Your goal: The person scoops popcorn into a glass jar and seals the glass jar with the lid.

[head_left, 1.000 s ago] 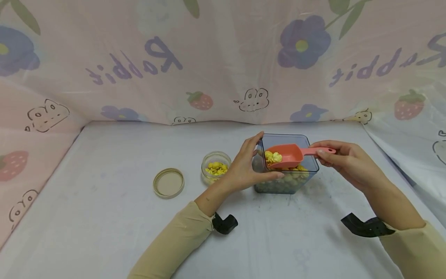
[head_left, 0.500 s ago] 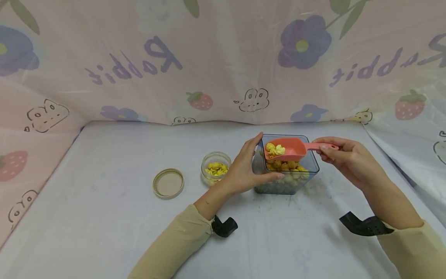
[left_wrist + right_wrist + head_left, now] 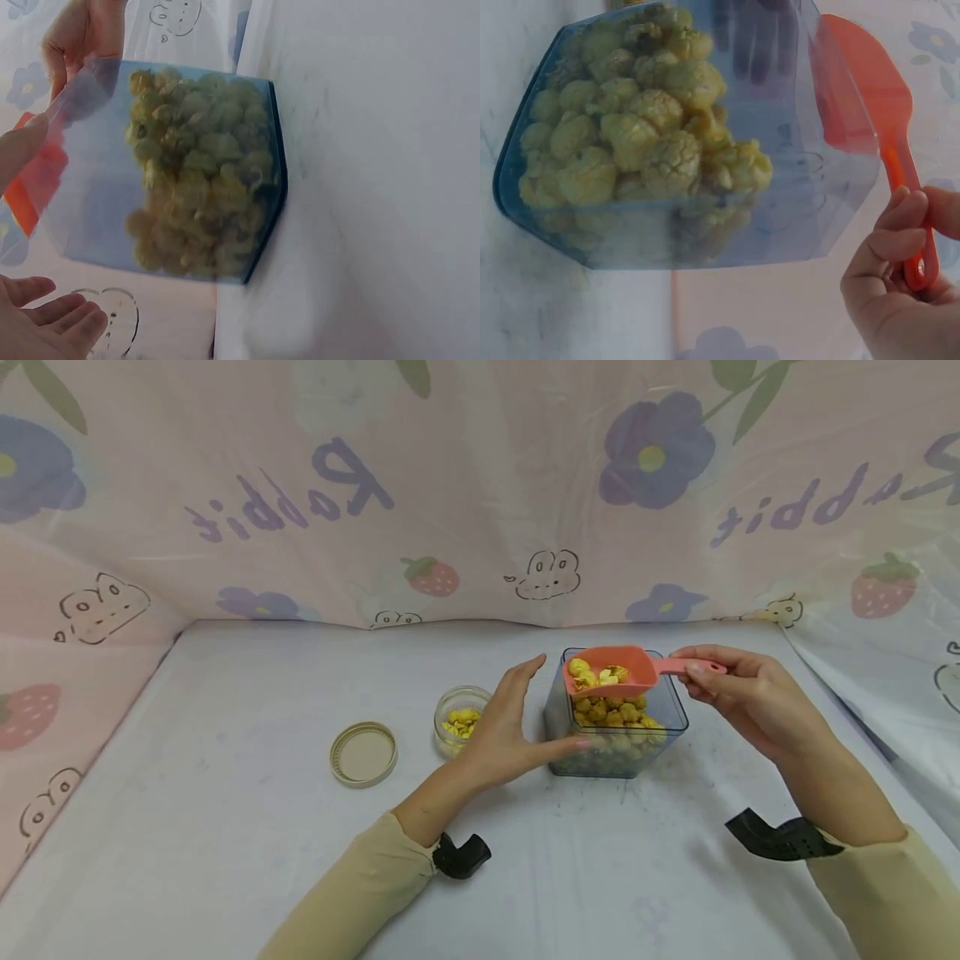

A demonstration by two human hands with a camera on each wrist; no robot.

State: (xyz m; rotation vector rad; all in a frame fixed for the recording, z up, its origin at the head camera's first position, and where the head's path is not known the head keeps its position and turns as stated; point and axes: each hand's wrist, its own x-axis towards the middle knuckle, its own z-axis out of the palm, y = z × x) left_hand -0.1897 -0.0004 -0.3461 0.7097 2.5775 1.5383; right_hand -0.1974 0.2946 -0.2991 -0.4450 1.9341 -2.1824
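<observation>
My right hand (image 3: 757,697) pinches the handle of a coral-red scoop (image 3: 639,672), which carries several pieces of yellow popcorn. The scoop is level at the mouth of a clear bluish square container (image 3: 611,752). Popcorn (image 3: 630,142) fills the lower part of that container, as the right wrist view shows. My left hand (image 3: 498,739) is spread at the container's left side, thumb in front and fingers behind, holding nothing. In the left wrist view its fingers (image 3: 64,319) stand apart from the container wall. Behind my left hand is a small round glass jar (image 3: 450,702) with some popcorn inside, partly hidden.
A round beige lid (image 3: 363,754) lies on the white tabletop (image 3: 225,793) left of the jar. Patterned curtain (image 3: 465,485) hangs along the back and both sides. Each wrist wears a black mount (image 3: 461,856).
The scoop has risen from inside the container to its mouth with popcorn in it. My left hand has let go of the container and shifted slightly left.
</observation>
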